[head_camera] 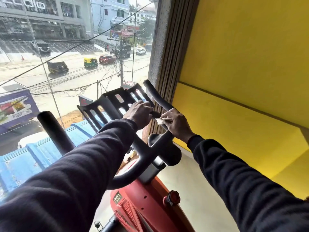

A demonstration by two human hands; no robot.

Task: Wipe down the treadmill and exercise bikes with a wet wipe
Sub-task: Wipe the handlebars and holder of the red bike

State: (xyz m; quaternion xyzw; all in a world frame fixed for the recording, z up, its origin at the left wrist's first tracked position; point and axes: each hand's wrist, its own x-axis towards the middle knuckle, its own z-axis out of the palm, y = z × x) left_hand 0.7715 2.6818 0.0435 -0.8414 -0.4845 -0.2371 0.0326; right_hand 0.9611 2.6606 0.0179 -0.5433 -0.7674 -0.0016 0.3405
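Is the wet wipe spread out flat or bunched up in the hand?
Bunched up. The wet wipe shows only as a small crumpled white wad, pinched under the right hand against the handlebar.

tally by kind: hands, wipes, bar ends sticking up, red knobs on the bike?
hands: 2 (left hand, right hand)
wipe: 1
upright bar ends: 2 (left bar end, right bar end)
red knob: 1
Total: 6

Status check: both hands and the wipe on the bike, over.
Left hand grips black handlebar. Right hand presses crumpled white wet wipe on it. Nothing in the way.
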